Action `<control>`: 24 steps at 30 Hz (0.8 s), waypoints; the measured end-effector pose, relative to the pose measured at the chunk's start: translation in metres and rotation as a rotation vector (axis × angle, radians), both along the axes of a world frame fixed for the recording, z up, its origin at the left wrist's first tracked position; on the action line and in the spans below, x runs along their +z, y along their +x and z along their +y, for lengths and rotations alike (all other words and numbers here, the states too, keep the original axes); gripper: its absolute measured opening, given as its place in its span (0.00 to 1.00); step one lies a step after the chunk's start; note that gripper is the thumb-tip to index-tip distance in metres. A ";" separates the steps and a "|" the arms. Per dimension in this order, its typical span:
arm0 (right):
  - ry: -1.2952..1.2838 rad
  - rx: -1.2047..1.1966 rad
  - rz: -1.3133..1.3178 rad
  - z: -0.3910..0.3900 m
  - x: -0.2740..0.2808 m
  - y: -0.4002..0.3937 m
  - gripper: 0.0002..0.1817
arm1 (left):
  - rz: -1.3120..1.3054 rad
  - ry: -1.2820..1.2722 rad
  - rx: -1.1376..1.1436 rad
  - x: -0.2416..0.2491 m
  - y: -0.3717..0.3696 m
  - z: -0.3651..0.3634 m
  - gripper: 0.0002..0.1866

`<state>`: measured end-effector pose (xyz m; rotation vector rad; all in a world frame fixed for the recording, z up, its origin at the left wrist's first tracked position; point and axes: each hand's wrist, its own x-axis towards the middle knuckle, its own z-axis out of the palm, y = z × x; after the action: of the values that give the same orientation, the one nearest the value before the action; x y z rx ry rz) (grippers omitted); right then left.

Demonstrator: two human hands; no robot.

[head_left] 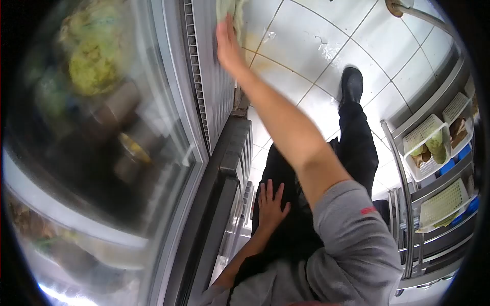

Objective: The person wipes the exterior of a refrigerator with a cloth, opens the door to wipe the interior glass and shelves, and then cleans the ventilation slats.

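A pale yellow-green cloth is at the top of the view, under the fingers of my right hand. That hand presses it against the grey lower panel of a glass-fronted display fridge; the cloth's far end is cut off by the frame edge. My right arm is stretched out across the view to reach there. Lower down, my left hand lies on my thigh in black trousers, fingers spread and holding nothing.
The fridge's glass fills the left side, with blurred yellow-green food behind it. White floor tiles show wet spots. To the right, a metal rack holds plastic baskets of produce. A metal leg stands at upper right.
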<state>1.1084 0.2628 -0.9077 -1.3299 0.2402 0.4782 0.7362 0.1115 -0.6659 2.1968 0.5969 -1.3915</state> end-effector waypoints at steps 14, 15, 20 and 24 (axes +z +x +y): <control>0.186 0.046 0.591 -0.004 -0.038 -0.015 0.43 | 0.013 0.010 0.030 -0.004 0.018 0.004 0.39; 0.206 0.081 0.591 -0.012 -0.034 -0.009 0.45 | 0.020 0.011 0.030 -0.003 0.017 0.003 0.39; 0.093 0.208 0.745 0.002 -0.006 -0.196 0.47 | -0.009 0.023 -0.007 -0.009 0.010 0.005 0.39; 0.155 0.102 0.918 0.005 -0.008 -0.164 0.46 | 0.014 0.005 0.031 -0.009 0.017 0.007 0.39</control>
<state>0.9446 0.2681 -0.9161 -0.8959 0.8726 1.1557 0.7537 0.1185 -0.6751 2.1744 0.6373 -1.3921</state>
